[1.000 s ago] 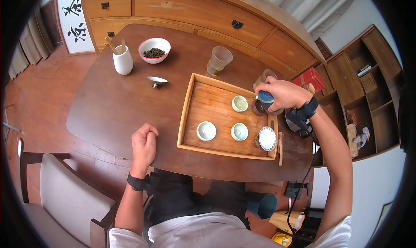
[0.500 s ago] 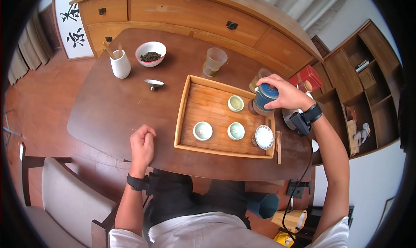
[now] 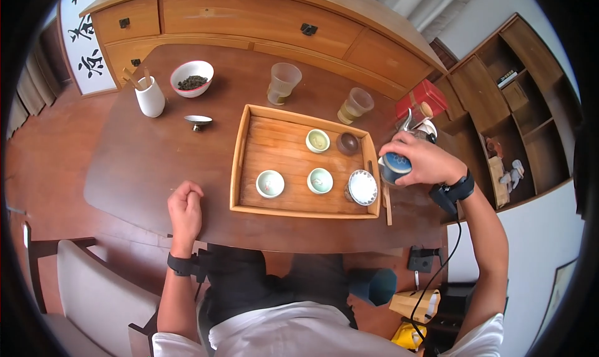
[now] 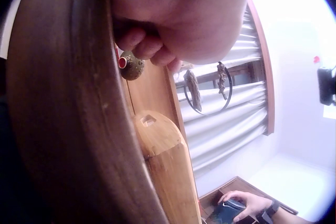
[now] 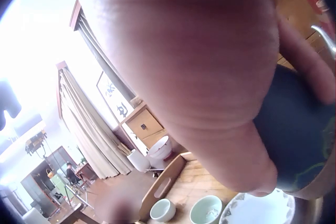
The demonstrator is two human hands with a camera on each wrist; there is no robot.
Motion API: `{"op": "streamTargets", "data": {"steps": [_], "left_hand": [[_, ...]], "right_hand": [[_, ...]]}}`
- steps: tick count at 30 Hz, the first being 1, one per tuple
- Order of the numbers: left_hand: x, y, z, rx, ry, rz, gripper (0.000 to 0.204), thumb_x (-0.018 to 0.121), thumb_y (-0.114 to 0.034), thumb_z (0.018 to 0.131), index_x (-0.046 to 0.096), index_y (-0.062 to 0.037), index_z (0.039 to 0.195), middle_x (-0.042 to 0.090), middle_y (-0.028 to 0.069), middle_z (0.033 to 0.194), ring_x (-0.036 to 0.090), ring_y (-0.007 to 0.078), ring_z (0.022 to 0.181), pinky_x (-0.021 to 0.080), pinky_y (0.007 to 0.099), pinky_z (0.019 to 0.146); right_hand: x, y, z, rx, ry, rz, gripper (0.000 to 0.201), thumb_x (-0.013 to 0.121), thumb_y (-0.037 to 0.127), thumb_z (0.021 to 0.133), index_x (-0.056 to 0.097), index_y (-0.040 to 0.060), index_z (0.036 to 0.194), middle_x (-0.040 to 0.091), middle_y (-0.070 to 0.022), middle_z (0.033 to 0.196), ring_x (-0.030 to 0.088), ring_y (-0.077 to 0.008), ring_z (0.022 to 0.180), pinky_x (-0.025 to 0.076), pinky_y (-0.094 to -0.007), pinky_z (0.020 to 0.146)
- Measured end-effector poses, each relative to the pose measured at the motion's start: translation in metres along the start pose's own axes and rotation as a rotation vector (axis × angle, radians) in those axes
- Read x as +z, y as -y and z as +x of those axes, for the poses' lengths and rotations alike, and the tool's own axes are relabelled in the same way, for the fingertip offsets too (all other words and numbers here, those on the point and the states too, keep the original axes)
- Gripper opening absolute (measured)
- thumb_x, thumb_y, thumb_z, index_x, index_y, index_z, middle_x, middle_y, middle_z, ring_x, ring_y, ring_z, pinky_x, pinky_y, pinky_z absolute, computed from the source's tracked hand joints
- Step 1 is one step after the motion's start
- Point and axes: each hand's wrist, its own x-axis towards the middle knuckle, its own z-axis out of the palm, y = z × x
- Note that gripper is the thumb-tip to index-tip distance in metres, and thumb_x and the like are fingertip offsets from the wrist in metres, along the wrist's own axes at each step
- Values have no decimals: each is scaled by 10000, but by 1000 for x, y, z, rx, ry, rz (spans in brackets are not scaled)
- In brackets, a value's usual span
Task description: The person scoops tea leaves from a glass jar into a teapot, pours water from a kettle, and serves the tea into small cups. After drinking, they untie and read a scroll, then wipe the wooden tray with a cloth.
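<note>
Here, the right hand grips a blue pot, the left hand loosely curled.

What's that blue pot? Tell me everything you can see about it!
The blue pot looks smooth, perhaps ceramic, with a pale flower-like mark on top, greenish lines on its side and a small whitish spout facing the tray. It's roughly upright beside the tray's end. The right hand has it in its grip. Whether it rests on anything is unclear.
</note>
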Motion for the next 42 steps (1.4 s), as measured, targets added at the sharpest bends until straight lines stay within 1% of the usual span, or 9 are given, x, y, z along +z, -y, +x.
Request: {"op": "streamTargets", "data": {"steps": [2, 5, 6, 15, 18, 24, 33, 39, 42], "left_hand": [[0, 0, 0, 3, 1, -3, 162, 448, 24, 843, 570, -7, 743, 473, 22, 610, 455, 95, 589, 370, 269, 549], [0, -2, 0, 3, 1, -3, 162, 447, 25, 846, 569, -7, 745, 469, 18, 608, 449, 91, 588, 367, 266, 548], [0, -2, -1, 1, -1, -2, 162, 446, 25, 846, 569, -6, 745, 467, 17, 608, 447, 90, 587, 366, 265, 548], [-1, -10, -1, 45, -11, 61, 158, 446, 24, 841, 569, -5, 745, 480, 23, 612, 456, 95, 589, 372, 272, 549], [-1, -9, 0, 30, -5, 45, 157, 446, 25, 839, 569, -4, 745, 481, 28, 614, 456, 96, 589, 372, 273, 549], [-1, -8, 0, 18, 0, 31, 154, 446, 23, 838, 567, -3, 746, 479, 30, 616, 456, 95, 594, 373, 269, 553], [-1, -9, -1, 23, -1, 26, 155, 445, 28, 840, 567, -2, 750, 485, 22, 625, 458, 93, 601, 376, 262, 562], [-1, -8, -1, 21, 3, 4, 155, 447, 32, 836, 569, -5, 749, 486, 21, 629, 457, 90, 600, 371, 260, 560], [-1, -3, 0, 22, 1, 1, 155, 447, 35, 831, 571, -6, 747, 479, 20, 620, 453, 89, 594, 368, 261, 556]], "right_hand": [[6, 1, -7, -21, 21, -54, 613, 796, 134, 686, 559, 172, 1250, 510, -165, 1206, 610, -386, 1015, 510, -405, 889], [12, 9, -10, 18, 91, -112, 606, 793, 128, 686, 554, 167, 1242, 515, -165, 1184, 613, -388, 1000, 516, -422, 864], [16, 7, -11, -31, 80, -126, 617, 798, 124, 677, 551, 163, 1241, 525, -165, 1148, 613, -392, 970, 519, -439, 834], [25, 17, -2, 3, 151, -234, 640, 815, 113, 655, 563, 168, 1240, 522, -168, 1153, 612, -400, 962, 516, -452, 830], [22, 22, -1, 9, 169, -273, 679, 816, 101, 637, 561, 156, 1264, 542, -166, 1074, 610, -375, 972, 531, -439, 810], [18, 32, 0, 52, 199, -339, 651, 813, 88, 633, 588, 150, 1240, 546, -169, 1079, 611, -368, 998, 536, -440, 820], [21, 30, -1, 5, 148, -465, 583, 778, 44, 630, 613, 141, 1181, 556, -165, 1056, 616, -356, 954, 545, -429, 797], [15, 39, 0, 55, 182, -467, 557, 768, 48, 633, 615, 137, 1161, 553, -162, 1042, 618, -351, 950, 545, -428, 783], [14, 35, 0, 42, 176, -424, 566, 766, 53, 634, 605, 145, 1168, 545, -158, 1029, 617, -347, 946, 540, -432, 777]]}}
